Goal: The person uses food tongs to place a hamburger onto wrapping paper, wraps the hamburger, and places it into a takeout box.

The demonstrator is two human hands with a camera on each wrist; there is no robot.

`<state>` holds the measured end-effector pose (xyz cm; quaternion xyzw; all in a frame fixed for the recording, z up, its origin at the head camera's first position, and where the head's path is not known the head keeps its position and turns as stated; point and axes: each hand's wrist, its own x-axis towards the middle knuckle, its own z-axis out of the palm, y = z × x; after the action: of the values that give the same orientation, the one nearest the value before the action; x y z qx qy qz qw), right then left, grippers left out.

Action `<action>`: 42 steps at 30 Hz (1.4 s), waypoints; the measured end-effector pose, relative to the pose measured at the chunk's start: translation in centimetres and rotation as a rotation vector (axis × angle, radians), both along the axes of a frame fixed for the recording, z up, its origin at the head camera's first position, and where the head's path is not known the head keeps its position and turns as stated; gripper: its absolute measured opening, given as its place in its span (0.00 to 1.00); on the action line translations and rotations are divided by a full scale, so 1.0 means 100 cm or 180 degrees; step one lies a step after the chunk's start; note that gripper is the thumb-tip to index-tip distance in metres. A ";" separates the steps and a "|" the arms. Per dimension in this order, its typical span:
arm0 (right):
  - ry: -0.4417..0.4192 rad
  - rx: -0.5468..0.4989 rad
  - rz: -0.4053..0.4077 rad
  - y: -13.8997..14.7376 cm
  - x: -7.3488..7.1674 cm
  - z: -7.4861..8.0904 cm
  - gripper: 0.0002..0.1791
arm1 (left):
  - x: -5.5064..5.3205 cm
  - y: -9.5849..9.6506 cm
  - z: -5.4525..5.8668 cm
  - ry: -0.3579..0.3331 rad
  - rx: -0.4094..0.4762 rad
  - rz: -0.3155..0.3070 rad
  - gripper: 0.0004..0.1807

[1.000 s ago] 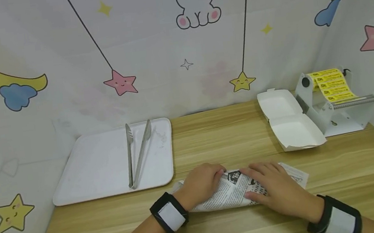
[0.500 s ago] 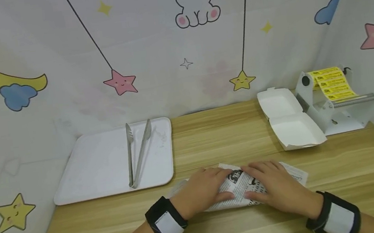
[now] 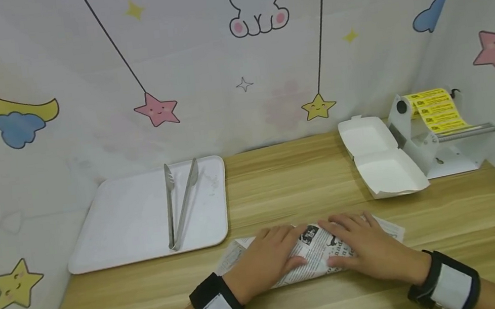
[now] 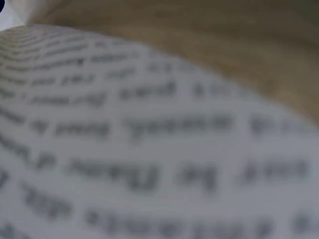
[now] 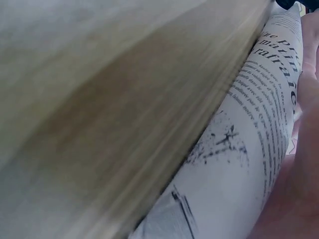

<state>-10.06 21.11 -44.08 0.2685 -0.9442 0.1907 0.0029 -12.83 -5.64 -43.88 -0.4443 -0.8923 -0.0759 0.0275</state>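
Grip loose, nothing clenched: left hand [image 3: 266,258] and right hand [image 3: 371,246] lie relaxed over the newspaper [image 3: 316,255], probably so it cannot spring open

1. Printed paper [image 5: 244,134], its side rounded, runs from the bottom toward the upper right, bearing black lettering and speckled dark print.
2. The right hand [image 5: 305,164] lies along its right side.
3. Blurred wood-grained tabletop [image 5: 124,99] fills the left.
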 end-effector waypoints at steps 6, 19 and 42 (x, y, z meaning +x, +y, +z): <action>-0.0031 0.0063 -0.0039 0.002 0.000 -0.002 0.43 | 0.002 0.000 0.005 0.0337 -0.0073 -0.0010 0.26; 0.0293 -0.0439 -0.0235 0.008 0.005 0.005 0.39 | 0.009 0.006 0.015 0.0093 -0.0171 0.0091 0.29; -0.0917 -0.0607 -0.0655 0.077 -0.036 0.008 0.10 | 0.014 0.006 0.014 -0.0013 -0.0156 0.0220 0.28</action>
<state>-13.63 28.86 -43.27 0.1390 -0.9350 0.3143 -0.0874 -11.43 -5.04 -42.51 -0.4136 -0.9087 -0.0539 0.0174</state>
